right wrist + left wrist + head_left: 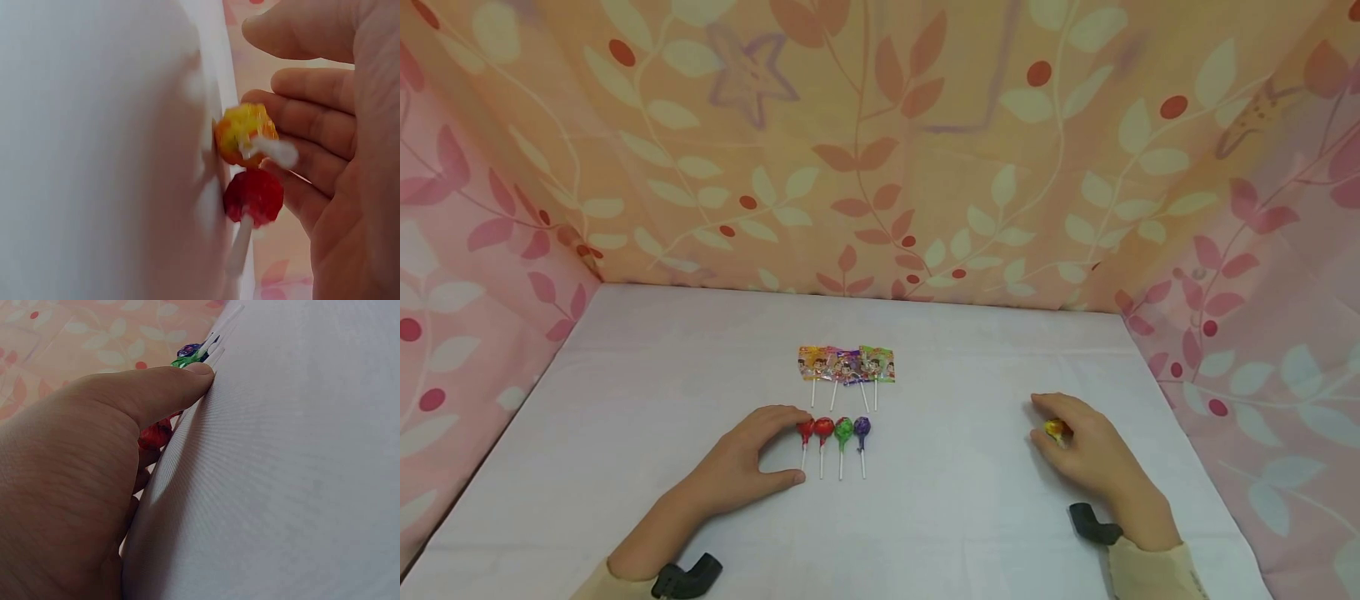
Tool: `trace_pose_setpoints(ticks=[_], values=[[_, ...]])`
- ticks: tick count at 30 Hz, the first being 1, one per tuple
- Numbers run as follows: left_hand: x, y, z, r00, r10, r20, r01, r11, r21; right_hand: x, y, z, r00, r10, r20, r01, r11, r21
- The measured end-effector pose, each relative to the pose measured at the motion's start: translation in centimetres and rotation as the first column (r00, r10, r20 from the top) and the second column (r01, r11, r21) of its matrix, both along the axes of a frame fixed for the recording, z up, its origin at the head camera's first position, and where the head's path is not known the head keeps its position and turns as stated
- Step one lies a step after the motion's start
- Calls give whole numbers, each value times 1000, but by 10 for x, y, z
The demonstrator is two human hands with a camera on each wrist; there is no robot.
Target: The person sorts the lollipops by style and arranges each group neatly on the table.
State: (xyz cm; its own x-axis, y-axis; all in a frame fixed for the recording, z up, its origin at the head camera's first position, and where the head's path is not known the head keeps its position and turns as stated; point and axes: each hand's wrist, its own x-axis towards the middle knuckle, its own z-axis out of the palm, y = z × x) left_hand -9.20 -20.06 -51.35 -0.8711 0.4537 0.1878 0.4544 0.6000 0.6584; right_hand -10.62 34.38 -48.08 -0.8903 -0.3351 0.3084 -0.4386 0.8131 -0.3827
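My left hand (pixel 741 467) spans the leftmost red lollipop (pixel 806 428), its fingertips at the candy head and its thumb tip by the stick's lower end. Beside that one, in a row, lie a second red lollipop (pixel 823 427), a green lollipop (pixel 843 430) and a purple lollipop (pixel 862 427). Off to the right, my right hand (pixel 1097 450) curves loosely about a yellow lollipop (pixel 246 134) and another red lollipop (pixel 254 196), thumb and fingers apart. The head view shows the yellow one only; the hand hides the other.
Behind the row lie several flat wrapped lollipops (pixel 847 365), overlapping, with sticks toward me. A white cloth (pixel 955 500) covers the table. Patterned curtains (pixel 880 150) enclose its back and both sides.
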Motion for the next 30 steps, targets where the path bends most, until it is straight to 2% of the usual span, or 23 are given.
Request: trace_pose_setpoints(ticks=[8,13,30], values=[[0,0,-3,999,7,-33,-7,1000,-11,-5,12,-4,996,20,-84,-21,1000,-12],[0,1,-3,1000,11,-16,-11,1000,-17,-6,17,-7,992,31,-123,-32,999,-8],[1,1,2,1000,8,12,-8,1000,-10,-3,13,-1,991,28,-133,-35,998,-54]])
